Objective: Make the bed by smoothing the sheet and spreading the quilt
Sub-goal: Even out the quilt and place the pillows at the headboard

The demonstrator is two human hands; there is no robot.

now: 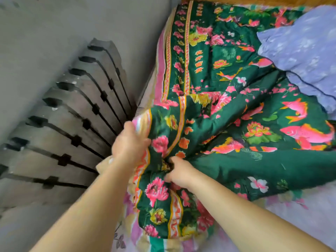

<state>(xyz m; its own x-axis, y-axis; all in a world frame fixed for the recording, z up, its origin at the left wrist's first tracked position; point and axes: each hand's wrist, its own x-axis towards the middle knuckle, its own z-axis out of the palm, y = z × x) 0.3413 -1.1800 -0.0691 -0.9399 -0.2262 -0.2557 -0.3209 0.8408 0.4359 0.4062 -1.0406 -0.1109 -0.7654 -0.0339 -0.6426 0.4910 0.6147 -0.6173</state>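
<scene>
A dark green quilt [227, 110] printed with pink flowers and fish lies rumpled over the bed, folded and bunched near me. My left hand [130, 142] grips the quilt's striped left edge, fingers curled over the fold. My right hand [179, 172] pinches a bunch of the quilt just to the right, fingers dug into the fabric. A pale pink flowered sheet [291, 215] shows under the quilt at the lower right and along the left side of the bed.
A lilac pillow [305, 51] lies on the quilt at the upper right. A grey radiator [72, 124] stands against the grey wall [54, 33] close to the bed's left edge. A wooden headboard [254, 0] runs along the top.
</scene>
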